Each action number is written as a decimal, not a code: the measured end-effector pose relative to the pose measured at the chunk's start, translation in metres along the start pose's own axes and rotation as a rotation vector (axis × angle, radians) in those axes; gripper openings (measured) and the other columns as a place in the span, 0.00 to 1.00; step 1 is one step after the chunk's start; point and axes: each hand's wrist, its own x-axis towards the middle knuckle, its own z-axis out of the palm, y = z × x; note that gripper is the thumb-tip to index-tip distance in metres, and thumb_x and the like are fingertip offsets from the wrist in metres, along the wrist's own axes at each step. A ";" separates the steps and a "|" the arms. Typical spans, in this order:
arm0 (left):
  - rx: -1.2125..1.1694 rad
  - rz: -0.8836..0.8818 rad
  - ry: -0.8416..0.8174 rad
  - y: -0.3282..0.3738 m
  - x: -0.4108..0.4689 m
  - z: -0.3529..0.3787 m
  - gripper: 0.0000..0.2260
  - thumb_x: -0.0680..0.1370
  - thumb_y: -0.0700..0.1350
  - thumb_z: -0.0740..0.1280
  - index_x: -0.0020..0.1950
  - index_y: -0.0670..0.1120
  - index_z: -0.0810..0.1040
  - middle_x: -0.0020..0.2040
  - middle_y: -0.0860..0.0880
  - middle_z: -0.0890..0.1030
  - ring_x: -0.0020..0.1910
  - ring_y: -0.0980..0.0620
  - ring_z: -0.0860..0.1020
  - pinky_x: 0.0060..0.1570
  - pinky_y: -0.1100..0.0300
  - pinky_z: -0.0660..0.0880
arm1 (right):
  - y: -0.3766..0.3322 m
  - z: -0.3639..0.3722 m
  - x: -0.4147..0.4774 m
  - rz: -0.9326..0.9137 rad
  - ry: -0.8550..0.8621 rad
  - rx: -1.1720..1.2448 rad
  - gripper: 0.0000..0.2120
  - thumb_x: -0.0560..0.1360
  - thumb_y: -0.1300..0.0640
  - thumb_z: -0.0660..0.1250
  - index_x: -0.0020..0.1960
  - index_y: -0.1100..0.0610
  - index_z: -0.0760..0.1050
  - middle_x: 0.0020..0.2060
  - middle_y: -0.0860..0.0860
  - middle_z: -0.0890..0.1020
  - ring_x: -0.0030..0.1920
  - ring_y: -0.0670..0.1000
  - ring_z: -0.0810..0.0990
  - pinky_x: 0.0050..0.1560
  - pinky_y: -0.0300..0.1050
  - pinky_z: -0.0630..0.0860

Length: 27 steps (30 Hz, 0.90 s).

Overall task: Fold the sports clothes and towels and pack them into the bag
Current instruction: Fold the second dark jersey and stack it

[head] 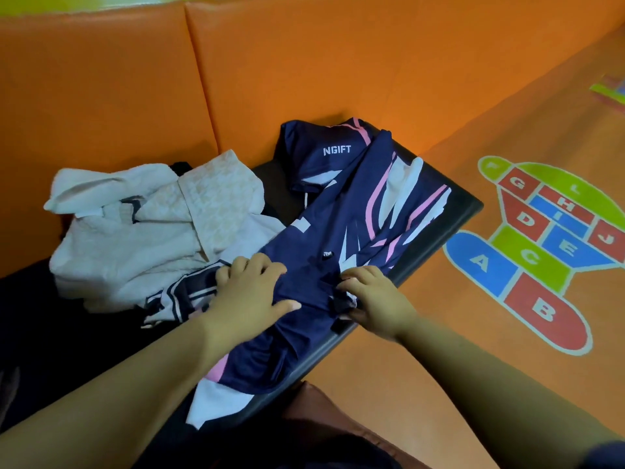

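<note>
Two hands on a navy, pink-streaked sports jersey (365,211)

An orange padded wall (101,79) backed the dark rectangular table (468,204). The jersey lay lengthwise across the table, its hem over the near edge. A crumpled pile of white textured cloth (162,225) lay against it. The left hand (250,289) pressed flat on the jersey; the right hand (375,299) seemed to pinch a bunched fold between thumb and fingers.

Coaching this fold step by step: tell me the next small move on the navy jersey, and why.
Probably flatten the bunch under the hands first. The navy jersey lies in a long strip on the dark table, wrinkled where the left hand presses and the right hand pinches it; its near end hangs over the edge.
</note>
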 end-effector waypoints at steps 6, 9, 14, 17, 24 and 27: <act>0.001 -0.150 0.024 0.002 0.015 0.021 0.16 0.77 0.63 0.59 0.59 0.56 0.73 0.57 0.56 0.72 0.61 0.51 0.66 0.56 0.53 0.56 | 0.007 -0.019 0.028 0.230 -0.096 0.357 0.13 0.78 0.46 0.63 0.54 0.56 0.72 0.42 0.50 0.76 0.44 0.53 0.73 0.45 0.47 0.69; -0.059 -0.180 0.039 -0.003 0.016 0.021 0.10 0.76 0.62 0.61 0.49 0.57 0.74 0.47 0.58 0.71 0.57 0.54 0.68 0.52 0.55 0.56 | 0.015 -0.022 0.046 0.351 -0.072 0.348 0.15 0.76 0.41 0.64 0.49 0.53 0.69 0.41 0.49 0.77 0.43 0.55 0.76 0.45 0.49 0.73; -0.076 -0.115 0.133 -0.016 0.011 0.027 0.09 0.73 0.58 0.69 0.47 0.54 0.76 0.45 0.57 0.71 0.52 0.52 0.70 0.50 0.56 0.56 | 0.009 -0.009 0.065 0.478 -0.105 0.215 0.20 0.75 0.37 0.63 0.50 0.53 0.65 0.46 0.51 0.76 0.47 0.56 0.75 0.41 0.49 0.70; -0.120 0.043 0.183 -0.033 0.002 0.033 0.13 0.66 0.50 0.78 0.46 0.51 0.79 0.46 0.52 0.75 0.46 0.47 0.75 0.48 0.52 0.61 | 0.000 -0.004 0.063 0.424 0.038 0.032 0.22 0.74 0.41 0.66 0.54 0.58 0.68 0.51 0.54 0.75 0.51 0.58 0.73 0.45 0.52 0.71; -0.163 0.230 0.115 -0.073 -0.024 0.036 0.17 0.72 0.58 0.61 0.56 0.55 0.79 0.59 0.50 0.73 0.52 0.48 0.69 0.48 0.51 0.73 | -0.040 0.005 0.014 -0.096 0.201 0.123 0.15 0.73 0.47 0.68 0.51 0.57 0.74 0.47 0.53 0.75 0.43 0.56 0.74 0.43 0.50 0.75; -0.214 0.226 0.097 -0.084 -0.034 0.036 0.19 0.72 0.59 0.61 0.57 0.54 0.80 0.63 0.49 0.72 0.54 0.49 0.67 0.52 0.55 0.70 | -0.058 0.020 -0.002 -0.165 -0.012 0.082 0.25 0.72 0.39 0.63 0.62 0.54 0.72 0.58 0.54 0.75 0.53 0.57 0.76 0.52 0.52 0.76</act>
